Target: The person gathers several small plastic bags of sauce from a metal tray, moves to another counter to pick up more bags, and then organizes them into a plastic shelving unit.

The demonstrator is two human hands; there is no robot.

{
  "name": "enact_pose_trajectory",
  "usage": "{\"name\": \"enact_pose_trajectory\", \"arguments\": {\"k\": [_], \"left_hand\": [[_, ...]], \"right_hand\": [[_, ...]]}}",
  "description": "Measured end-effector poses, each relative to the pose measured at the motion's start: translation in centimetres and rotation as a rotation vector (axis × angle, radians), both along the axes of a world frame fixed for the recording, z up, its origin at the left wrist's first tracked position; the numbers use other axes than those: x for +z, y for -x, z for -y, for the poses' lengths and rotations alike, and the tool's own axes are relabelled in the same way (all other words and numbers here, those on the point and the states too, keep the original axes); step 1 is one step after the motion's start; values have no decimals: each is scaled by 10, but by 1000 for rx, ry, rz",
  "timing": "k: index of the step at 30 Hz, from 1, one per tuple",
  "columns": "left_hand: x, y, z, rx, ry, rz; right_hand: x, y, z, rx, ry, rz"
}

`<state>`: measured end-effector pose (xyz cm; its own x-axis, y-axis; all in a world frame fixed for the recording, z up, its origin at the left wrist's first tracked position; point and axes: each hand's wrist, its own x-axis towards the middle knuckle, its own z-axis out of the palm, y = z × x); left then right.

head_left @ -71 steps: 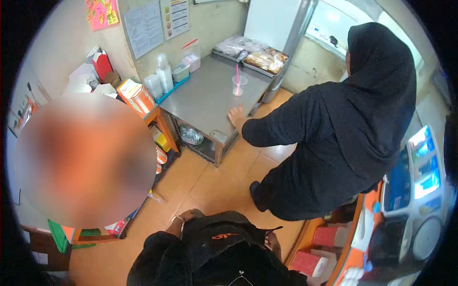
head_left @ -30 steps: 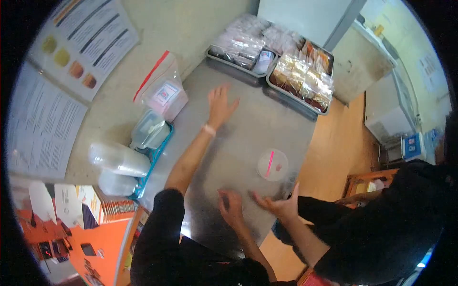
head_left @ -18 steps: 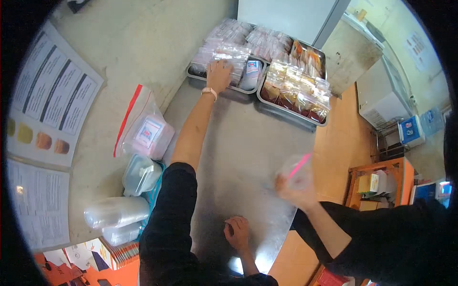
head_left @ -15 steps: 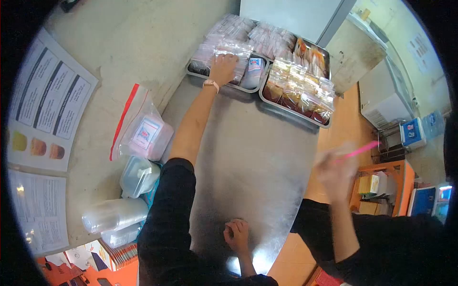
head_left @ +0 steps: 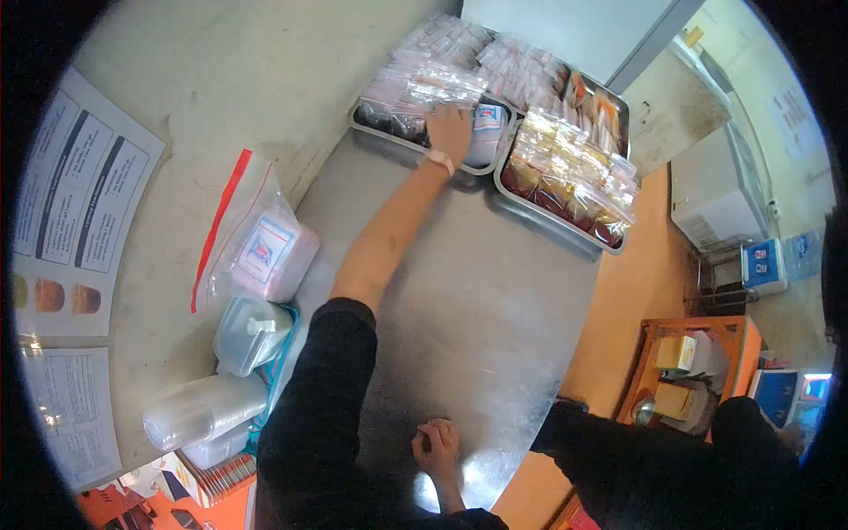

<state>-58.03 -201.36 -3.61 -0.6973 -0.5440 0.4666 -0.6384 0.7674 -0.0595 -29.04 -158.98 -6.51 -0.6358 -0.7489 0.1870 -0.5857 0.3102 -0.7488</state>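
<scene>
At the far end of the metal table, my left hand (head_left: 450, 132) lies against the small zip bags with dark contents (head_left: 411, 119) in the left metal tray (head_left: 389, 143). Its fingers rest apart over the bag fronts, and their tips are partly lost among the plastic. Just right of it, a white packet with a blue-and-red label (head_left: 488, 134) sits in the same tray. My right hand (head_left: 435, 444) rests near the table's (head_left: 468, 291) close edge, fingers curled in loosely, with nothing visible in them.
Zip bags with dark red contents (head_left: 565, 177) fill the right tray. Along the left wall stand a red-striped zip bag (head_left: 265, 247), a lidded box (head_left: 252, 336) and stacked plastic cups (head_left: 203, 411). A co-worker's black sleeve (head_left: 645, 459) crosses the lower right, before an orange shelf (head_left: 742, 353).
My left hand has shifted slightly right across the bags, towards the white packet. The co-worker's hand with a pink object has left its place right of the table. My right hand stays put.
</scene>
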Motion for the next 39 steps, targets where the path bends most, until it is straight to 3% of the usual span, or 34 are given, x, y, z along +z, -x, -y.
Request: {"name": "enact_pose_trajectory", "arguments": {"k": [4,7,9,12,15,23,26,28,32,39], "left_hand": [[-29,7,-8,69,194,-291],[-22,2,-9,51,214,-277],[-17,-1,-3,-19,-63,-152],[12,-15,13,-173,-243,39],[27,-28,35,-284,-65,130],[41,-19,62,-313,-185,258],[35,-19,65,-345,-95,314],[31,-24,61,-370,81,144],[34,-24,55,-330,14,180],[44,-43,46,-410,119,96]], "right_hand": [[4,0,1,-1,-12,-5],[0,0,0,-5,-4,-16],[-2,-1,0,-5,8,-20],[1,0,0,-23,10,-29],[0,0,1,-24,16,-14],[2,1,0,-24,-10,-12],[-1,1,-2,3,17,25],[3,1,0,-1,8,32],[-3,-2,-1,-35,1,11],[5,-1,0,-21,10,-18]]}}
